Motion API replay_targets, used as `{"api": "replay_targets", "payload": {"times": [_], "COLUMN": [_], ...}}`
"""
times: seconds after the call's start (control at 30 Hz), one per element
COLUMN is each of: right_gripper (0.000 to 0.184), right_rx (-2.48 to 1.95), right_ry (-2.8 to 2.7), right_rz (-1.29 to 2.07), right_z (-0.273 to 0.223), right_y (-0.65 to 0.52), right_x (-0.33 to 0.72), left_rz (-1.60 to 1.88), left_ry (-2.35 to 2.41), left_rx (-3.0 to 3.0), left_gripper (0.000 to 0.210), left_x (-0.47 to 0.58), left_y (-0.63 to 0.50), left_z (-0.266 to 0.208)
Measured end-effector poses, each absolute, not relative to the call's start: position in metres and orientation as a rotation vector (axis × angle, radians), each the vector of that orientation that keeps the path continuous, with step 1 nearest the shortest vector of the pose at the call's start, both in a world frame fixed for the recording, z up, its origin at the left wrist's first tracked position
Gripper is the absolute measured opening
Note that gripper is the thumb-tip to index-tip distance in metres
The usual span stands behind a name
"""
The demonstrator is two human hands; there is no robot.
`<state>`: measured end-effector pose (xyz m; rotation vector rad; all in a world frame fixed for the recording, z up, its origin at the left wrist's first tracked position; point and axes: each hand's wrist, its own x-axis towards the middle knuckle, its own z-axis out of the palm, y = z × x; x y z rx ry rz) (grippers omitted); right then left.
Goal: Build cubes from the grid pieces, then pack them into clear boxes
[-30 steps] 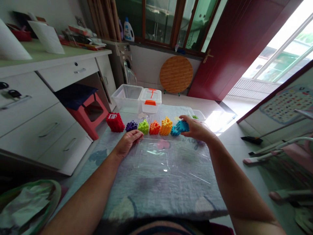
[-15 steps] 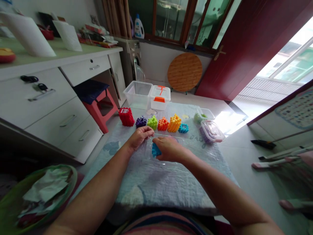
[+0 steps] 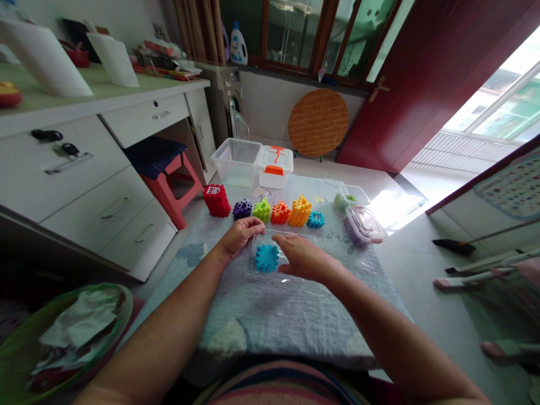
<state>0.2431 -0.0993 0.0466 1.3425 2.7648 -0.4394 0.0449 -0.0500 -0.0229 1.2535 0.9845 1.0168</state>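
My left hand (image 3: 241,236) is closed in a pinch on the near-left rim area of a clear plastic container (image 3: 283,278); its see-through outline is hard to make out. A blue interlocking block tile (image 3: 266,258), square with notched edges, lies flat within that outline. Just right of the tile, my right hand (image 3: 300,256) is open, thumb and fingers apart, holding nothing. Behind the hands stands a row of notched block stacks: red (image 3: 216,201), purple (image 3: 242,209), green (image 3: 262,210), orange (image 3: 280,212), yellow (image 3: 300,211) and blue (image 3: 315,219).
A large clear bin (image 3: 236,160) and a lidded box with orange clips (image 3: 275,167) stand at the table's far edge. Two smaller clear containers, one holding green pieces (image 3: 351,198) and one lidded (image 3: 365,225), sit at right. A pink stool (image 3: 169,183) stands left.
My right hand has let go of the blue tile and drawn slightly right, its fingers parting. The tile now lies flat and fully visible. My left hand keeps its pinch.
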Motion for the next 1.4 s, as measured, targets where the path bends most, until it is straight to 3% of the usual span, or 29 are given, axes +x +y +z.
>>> {"api": "replay_targets", "payload": {"times": [0.33,0.4,0.53,0.63,0.7,0.8,0.87,1.17,1.4], "right_gripper": [0.070,0.063,0.026,0.023,0.037,0.073,0.079,0.046,0.046], "right_rx": [1.373,1.376,1.615,2.062,2.141,1.957,1.880,1.788,1.816], "right_ry": [2.766,2.820,2.818,2.755,2.722,2.612,2.548,2.528,2.692], "right_rz": [-0.635,-0.696,-0.796,-0.463,-0.306,-0.240,-0.244,-0.248,-0.256], "right_z": [0.037,0.048,0.069,0.062,0.045,0.015,0.002,0.003,0.077], "right_y": [-0.101,-0.100,-0.078,-0.045,-0.023,0.002,0.011,0.012,-0.047], "right_x": [0.235,0.248,0.295,0.332,0.348,0.356,0.354,0.351,0.348], "left_rz": [1.001,1.004,1.017,1.007,0.999,0.996,0.995,0.983,0.984], "left_ry": [0.995,0.986,0.985,0.986,0.992,1.008,1.013,1.014,0.998], "left_rx": [1.245,1.248,1.267,1.280,1.278,1.278,1.283,1.292,1.270], "left_gripper": [0.025,0.024,0.023,0.023,0.023,0.023,0.023,0.024,0.025], "left_x": [0.046,0.045,0.045,0.045,0.045,0.045,0.045,0.044,0.047], "left_y": [-0.051,-0.051,-0.050,-0.049,-0.050,-0.050,-0.050,-0.050,-0.051], "left_z": [-0.021,-0.021,-0.023,-0.025,-0.026,-0.025,-0.024,-0.024,-0.021]}}
